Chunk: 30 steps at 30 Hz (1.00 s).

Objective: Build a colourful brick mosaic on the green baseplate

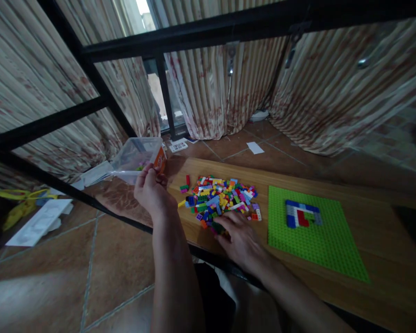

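My left hand (151,188) grips the rim of a clear plastic box (135,158) with an orange label, held tipped over the left end of the wooden table (367,203). A few bricks remain inside it. A heap of small coloured bricks (219,196) lies on the table just right of the box. My right hand (241,238) rests flat at the near edge of the heap, fingers spread over the bricks there. To the right lies a green baseplate (315,240) with a small blue, white, red and green brick build (302,214) on it.
A black metal frame (100,92) crosses in front of striped curtains (333,92). Papers (38,222) and a yellow object (21,203) lie on the tiled floor at left; a white sheet (254,147) lies on the floor behind the table.
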Tool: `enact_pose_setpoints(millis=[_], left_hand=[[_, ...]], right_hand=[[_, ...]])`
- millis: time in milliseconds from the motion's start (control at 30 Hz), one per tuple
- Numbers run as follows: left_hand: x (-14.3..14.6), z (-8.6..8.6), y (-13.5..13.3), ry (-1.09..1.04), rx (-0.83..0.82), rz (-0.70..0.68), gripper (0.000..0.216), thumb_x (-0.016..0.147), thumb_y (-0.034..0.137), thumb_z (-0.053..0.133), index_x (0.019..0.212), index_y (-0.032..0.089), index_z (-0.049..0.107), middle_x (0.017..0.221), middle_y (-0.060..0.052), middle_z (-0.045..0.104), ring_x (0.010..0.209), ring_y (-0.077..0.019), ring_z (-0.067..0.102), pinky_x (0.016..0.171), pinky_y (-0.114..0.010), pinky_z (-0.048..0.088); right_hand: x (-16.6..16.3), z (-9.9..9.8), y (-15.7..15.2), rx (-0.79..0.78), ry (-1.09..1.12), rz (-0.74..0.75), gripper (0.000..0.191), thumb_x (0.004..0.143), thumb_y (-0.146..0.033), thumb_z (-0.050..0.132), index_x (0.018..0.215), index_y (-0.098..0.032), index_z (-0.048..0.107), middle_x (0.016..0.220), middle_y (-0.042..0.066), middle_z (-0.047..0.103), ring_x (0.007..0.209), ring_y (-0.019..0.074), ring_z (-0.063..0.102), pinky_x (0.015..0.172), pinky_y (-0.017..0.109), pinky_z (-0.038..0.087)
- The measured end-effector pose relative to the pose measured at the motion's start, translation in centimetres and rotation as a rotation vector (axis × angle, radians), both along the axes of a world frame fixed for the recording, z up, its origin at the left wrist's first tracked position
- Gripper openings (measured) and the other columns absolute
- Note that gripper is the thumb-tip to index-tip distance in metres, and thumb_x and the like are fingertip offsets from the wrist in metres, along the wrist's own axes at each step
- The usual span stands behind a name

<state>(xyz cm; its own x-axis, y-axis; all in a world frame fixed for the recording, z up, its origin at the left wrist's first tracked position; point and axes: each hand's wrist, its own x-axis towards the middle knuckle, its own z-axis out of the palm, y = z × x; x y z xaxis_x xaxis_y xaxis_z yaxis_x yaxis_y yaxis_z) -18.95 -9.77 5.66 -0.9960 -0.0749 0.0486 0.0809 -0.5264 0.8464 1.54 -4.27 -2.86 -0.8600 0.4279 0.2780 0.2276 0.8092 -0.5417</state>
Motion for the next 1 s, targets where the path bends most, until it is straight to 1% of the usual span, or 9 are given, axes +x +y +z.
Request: enact_pose_setpoints(millis=[67,133,300,433,533,633,833,1000], left_hand=[[0.1,-0.2,0.2,0.0,-0.015,-0.02,0.016,0.067,0.018,0.058,0.081,0.014,0.062,0.065,0.004,0.054,0.049,-0.0032,0.043,0.049,-0.016,0.037],[0.1,-0.4,0.3,0.0,-0.033,-0.036,0.015,0.067,0.019,0.058,0.081,0.015,0.061,0.065,0.004,0.055,0.049,-0.0034,0.043,0.049,-0.017,0.037],[0.2,-0.6,0.5,-0.004,-0.06,-0.065,0.014,0.066,0.02,0.058,0.079,0.015,0.061,0.065,0.003,0.056,0.049,-0.0043,0.045,0.049,-0.018,0.037],[0.6,-0.8,1.0,-0.009,-0.025,-0.099,0.015,0.063,0.017,0.059,0.078,0.014,0.062,0.063,0.004,0.057,0.048,-0.0043,0.044,0.049,-0.018,0.037],[1.0,-0.8,1.5,-0.008,-0.028,-0.141,0.015,0.061,0.016,0.059,0.076,0.014,0.062,0.064,0.003,0.058,0.047,-0.0036,0.044,0.049,-0.017,0.036],[1.6,-0.8,2.0,-0.005,-0.056,-0.183,0.016,0.06,0.017,0.061,0.075,0.013,0.063,0.064,0.003,0.058,0.048,-0.0034,0.044,0.049,-0.017,0.035],[2.7,-1.1,3.6,0.036,-0.18,-0.271,0.019,0.061,0.022,0.061,0.078,0.013,0.063,0.066,0.002,0.058,0.048,-0.0042,0.045,0.049,-0.018,0.035],[4.4,-1.8,5.3,0.104,-0.299,-0.408,0.016,0.063,0.021,0.06,0.076,0.013,0.064,0.063,0.002,0.058,0.048,-0.0053,0.047,0.049,-0.018,0.037]], right_hand=[[-0.5,-0.2,0.0,0.009,-0.029,0.027,0.038,0.077,-0.017,0.066,0.114,-0.024,0.064,0.107,0.009,0.06,0.101,0.0244,0.055,0.087,0.04,0.05],[-0.7,-0.3,0.2,0.011,-0.054,0.056,0.039,0.076,-0.017,0.068,0.113,-0.025,0.065,0.107,0.008,0.059,0.099,0.0241,0.055,0.087,0.04,0.049],[-0.7,-0.3,1.4,0.0,-0.059,0.124,0.024,0.078,-0.016,0.068,0.1,-0.025,0.068,0.099,0.005,0.059,0.095,0.021,0.056,0.086,0.038,0.049],[-0.5,-0.3,2.1,0.015,-0.053,0.14,0.014,0.082,-0.015,0.065,0.095,-0.021,0.067,0.098,0.006,0.06,0.096,0.021,0.058,0.085,0.036,0.05],[-0.2,-0.3,2.5,0.024,-0.035,0.132,0.009,0.086,-0.015,0.06,0.092,-0.019,0.065,0.098,0.007,0.061,0.095,0.0205,0.059,0.086,0.036,0.051],[0.1,-0.1,2.7,0.03,-0.02,0.094,0.009,0.088,-0.017,0.057,0.092,-0.018,0.065,0.099,0.007,0.062,0.093,0.0202,0.06,0.085,0.036,0.051],[0.6,0.3,3.1,0.069,0.022,-0.092,0.011,0.086,-0.016,0.056,0.093,-0.019,0.064,0.101,0.009,0.063,0.096,0.0224,0.059,0.087,0.037,0.05],[1.3,0.2,3.9,0.067,0.028,-0.176,0.013,0.084,-0.015,0.056,0.094,-0.019,0.063,0.099,0.008,0.063,0.095,0.0227,0.059,0.088,0.038,0.05]])
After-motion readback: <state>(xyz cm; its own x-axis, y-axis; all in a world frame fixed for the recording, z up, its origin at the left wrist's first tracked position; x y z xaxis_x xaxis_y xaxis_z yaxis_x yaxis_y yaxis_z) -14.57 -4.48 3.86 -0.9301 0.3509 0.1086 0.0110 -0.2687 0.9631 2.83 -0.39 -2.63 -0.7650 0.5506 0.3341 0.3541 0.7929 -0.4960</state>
